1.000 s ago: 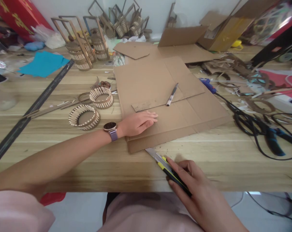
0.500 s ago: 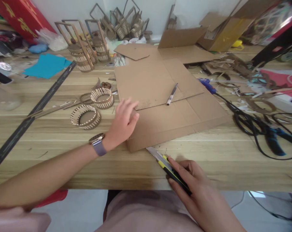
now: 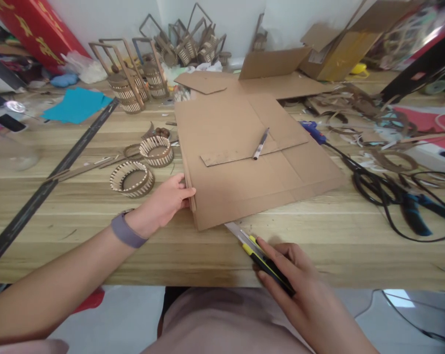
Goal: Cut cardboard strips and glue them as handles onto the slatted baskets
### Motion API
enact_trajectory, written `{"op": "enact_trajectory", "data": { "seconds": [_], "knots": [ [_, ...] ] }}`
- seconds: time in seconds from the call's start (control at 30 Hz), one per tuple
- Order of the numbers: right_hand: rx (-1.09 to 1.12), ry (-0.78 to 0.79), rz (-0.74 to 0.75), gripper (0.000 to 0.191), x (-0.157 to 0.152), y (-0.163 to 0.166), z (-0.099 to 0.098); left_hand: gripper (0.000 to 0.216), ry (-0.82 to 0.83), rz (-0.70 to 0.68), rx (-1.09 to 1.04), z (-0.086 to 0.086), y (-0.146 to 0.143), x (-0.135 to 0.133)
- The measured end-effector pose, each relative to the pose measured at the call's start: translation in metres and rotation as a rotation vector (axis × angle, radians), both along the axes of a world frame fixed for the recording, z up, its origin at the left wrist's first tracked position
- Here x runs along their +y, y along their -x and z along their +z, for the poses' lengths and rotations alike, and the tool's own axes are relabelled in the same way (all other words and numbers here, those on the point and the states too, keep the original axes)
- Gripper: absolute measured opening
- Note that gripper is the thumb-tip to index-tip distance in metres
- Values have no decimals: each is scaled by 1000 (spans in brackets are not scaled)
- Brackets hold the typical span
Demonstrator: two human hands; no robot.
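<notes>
A large flat cardboard sheet [image 3: 274, 182] lies on the wooden table [image 3: 97, 211], with a smaller cardboard piece [image 3: 226, 123] and a pen [image 3: 261, 143] on top. My left hand [image 3: 163, 204] grips the sheet's near left edge, thumb on top and fingers curled under it. My right hand [image 3: 292, 285] is closed round a yellow and black utility knife [image 3: 257, 255]. Its extended blade points at the sheet's near corner.
Two slatted cardboard rings [image 3: 132, 178] sit left of the sheet, beside a long black ruler [image 3: 56, 169]. Blue paper [image 3: 77, 104] and small cardboard lanterns [image 3: 128, 81] stand at the back left. Black cables and scissors [image 3: 403, 196] lie right, cardboard boxes [image 3: 340, 49] behind.
My left hand left the top of the cardboard, swung leftward and now grips the sheet's left edge. My right hand and the knife have stayed in place.
</notes>
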State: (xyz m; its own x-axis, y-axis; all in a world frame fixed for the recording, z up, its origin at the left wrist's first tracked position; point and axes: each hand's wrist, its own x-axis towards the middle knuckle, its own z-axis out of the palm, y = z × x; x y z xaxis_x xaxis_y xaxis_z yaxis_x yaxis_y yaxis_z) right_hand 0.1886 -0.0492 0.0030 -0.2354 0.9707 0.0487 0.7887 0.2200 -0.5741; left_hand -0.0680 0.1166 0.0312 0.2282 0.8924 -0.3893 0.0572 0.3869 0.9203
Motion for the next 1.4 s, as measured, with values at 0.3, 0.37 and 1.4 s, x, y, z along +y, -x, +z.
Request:
{"op": "enact_trajectory", "data": {
  "seconds": [0.3, 0.37, 1.4],
  "knots": [
    [24, 34, 4, 49, 8, 5, 3, 29, 16, -28, -26, -3, -4, -4],
    [26, 40, 30, 49, 12, 10, 4, 30, -2, -45, -3, -2, -4, -4],
    [-58, -98, 223, 48, 31, 29, -1, 52, -1171, -728, 1097, -44, -8, 22]
  ]
}}
